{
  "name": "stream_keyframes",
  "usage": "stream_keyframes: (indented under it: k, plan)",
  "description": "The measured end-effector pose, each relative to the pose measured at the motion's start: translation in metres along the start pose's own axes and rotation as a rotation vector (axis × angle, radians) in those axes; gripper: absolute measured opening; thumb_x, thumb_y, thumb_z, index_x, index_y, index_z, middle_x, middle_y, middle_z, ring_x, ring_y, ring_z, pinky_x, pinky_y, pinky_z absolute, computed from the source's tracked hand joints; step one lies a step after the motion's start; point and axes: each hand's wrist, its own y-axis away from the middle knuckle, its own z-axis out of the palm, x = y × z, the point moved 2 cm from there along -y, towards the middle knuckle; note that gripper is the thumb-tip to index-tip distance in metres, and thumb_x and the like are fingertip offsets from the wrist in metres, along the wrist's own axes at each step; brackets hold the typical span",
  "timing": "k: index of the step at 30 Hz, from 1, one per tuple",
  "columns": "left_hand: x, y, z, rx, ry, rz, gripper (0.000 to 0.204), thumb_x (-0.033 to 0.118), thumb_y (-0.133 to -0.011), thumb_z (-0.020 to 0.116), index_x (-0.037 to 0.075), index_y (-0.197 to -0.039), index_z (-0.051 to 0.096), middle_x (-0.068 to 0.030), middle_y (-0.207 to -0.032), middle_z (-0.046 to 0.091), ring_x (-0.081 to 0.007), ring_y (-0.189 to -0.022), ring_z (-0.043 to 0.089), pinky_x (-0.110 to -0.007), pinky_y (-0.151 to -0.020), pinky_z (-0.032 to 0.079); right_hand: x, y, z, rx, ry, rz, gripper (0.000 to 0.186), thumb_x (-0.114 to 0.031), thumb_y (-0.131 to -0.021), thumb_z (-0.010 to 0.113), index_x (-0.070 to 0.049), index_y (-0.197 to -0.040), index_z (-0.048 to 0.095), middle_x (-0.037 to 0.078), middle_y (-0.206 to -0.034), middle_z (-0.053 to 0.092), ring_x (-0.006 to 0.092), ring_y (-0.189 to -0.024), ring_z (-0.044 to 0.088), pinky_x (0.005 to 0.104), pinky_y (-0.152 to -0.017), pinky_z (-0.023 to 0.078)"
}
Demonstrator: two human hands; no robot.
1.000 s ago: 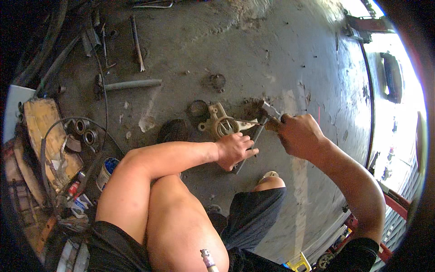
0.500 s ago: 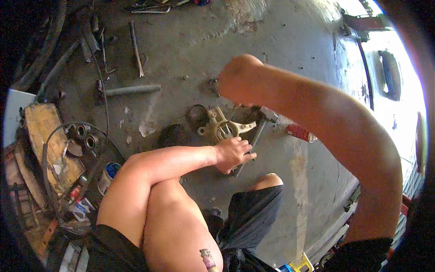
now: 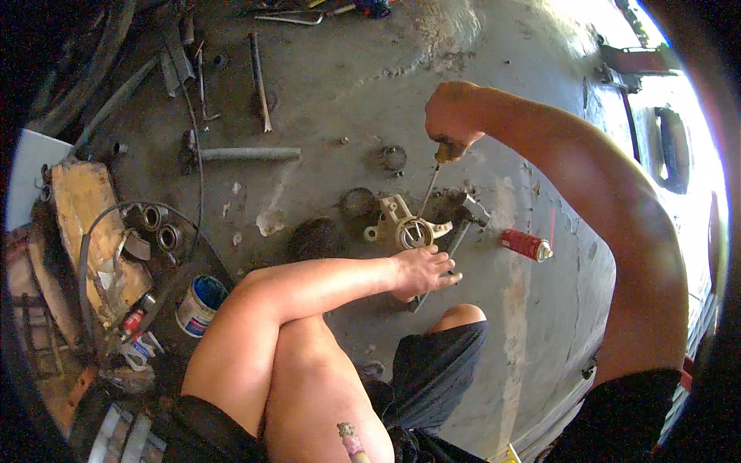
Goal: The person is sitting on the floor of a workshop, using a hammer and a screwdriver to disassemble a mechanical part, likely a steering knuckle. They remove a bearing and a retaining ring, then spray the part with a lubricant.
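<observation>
A pale cast-metal steering knuckle [image 3: 392, 207] with a round bore lies on the floor in front of me. My right hand [image 3: 455, 119], raised above its far right side, is closed round the yellowish handle of a screwdriver [image 3: 432, 185]. The thin shaft slants down to the knuckle beside the bore. At the near edge of the knuckle rests my left hand [image 3: 423, 270], fingers spread to the right; its thumb side is hidden. A hammer [image 3: 472, 210] lies just right of the knuckle, its handle passing by my left fingers.
A red spray can [image 3: 526, 245] lies at the right. On the left are metal bearings [image 3: 167, 238], a worn wooden board [image 3: 93, 224], a white tub [image 3: 202, 305] with blue contents and a grey pipe [image 3: 251, 153]. A lit cigarette [image 3: 351, 444] shows at the bottom edge.
My right hand has shifted right and away from the knuckle, so the screwdriver now shows clearly. My left hand stays at the knuckle's near edge. The whole view has shifted slightly.
</observation>
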Motion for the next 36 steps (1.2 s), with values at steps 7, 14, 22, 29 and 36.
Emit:
stream_keyframes:
  k: [7, 14, 22, 29, 36]
  plan:
    - [-0.003, 0.001, -0.021, 0.323, 0.094, 0.194, 0.088, 0.032, -0.061, 0.073, 0.010, -0.141, 0.042, -0.0093, -0.120, 0.054, -0.0247, -0.108, 0.054, -0.039, -0.094, 0.041, -0.004, -0.021, -0.026, -0.135, 0.002, -0.028, 0.042, -0.056, -0.069, 0.071, -0.014, -0.072, 0.073, 0.007, -0.074, 0.070, 0.0315, -0.072, 0.066, 0.0457, -0.067, 0.053]
    - [-0.016, 0.020, -0.057, 0.294, 0.037, -0.038, 0.067, 0.026, -0.073, 0.064, 0.006, -0.134, 0.046, -0.0116, -0.113, 0.055, -0.0276, -0.101, 0.056, -0.040, -0.083, 0.045, 0.005, -0.016, -0.007, -0.103, -0.014, -0.021, 0.056, -0.068, -0.070, 0.067, -0.012, -0.075, 0.074, 0.007, -0.077, 0.071, 0.0333, -0.072, 0.065, 0.0468, -0.070, 0.054]
    - [-0.066, 0.103, -0.085, 0.339, -0.032, -0.567, 0.066, 0.017, -0.072, 0.071, 0.002, -0.131, 0.044, -0.0204, -0.118, 0.053, -0.0391, -0.110, 0.052, -0.052, -0.093, 0.042, 0.000, -0.006, -0.015, -0.184, -0.041, 0.099, 0.046, -0.065, -0.072, 0.068, -0.020, -0.078, 0.075, 0.003, -0.077, 0.071, 0.0289, -0.076, 0.068, 0.0431, -0.069, 0.054]
    - [-0.068, 0.212, -0.065, -0.060, -0.091, -1.197, 0.083, 0.020, -0.073, 0.077, -0.001, -0.140, 0.033, -0.0214, -0.130, 0.047, -0.0373, -0.125, 0.046, -0.047, -0.101, 0.044, 0.000, -0.008, -0.001, -0.063, 0.022, 0.043, 0.046, -0.065, -0.069, 0.069, -0.020, -0.076, 0.075, 0.003, -0.075, 0.071, 0.0289, -0.074, 0.067, 0.0436, -0.068, 0.054]
    - [-0.029, 0.152, -0.075, 0.172, 0.043, -0.634, 0.068, 0.013, -0.066, 0.070, 0.005, -0.129, 0.046, -0.0176, -0.116, 0.054, -0.0374, -0.112, 0.052, -0.048, -0.096, 0.044, 0.007, -0.007, 0.021, -0.245, -0.060, 0.138, 0.045, -0.062, -0.066, 0.073, -0.018, -0.075, 0.075, 0.004, -0.075, 0.070, 0.0294, -0.076, 0.067, 0.0439, -0.070, 0.054]
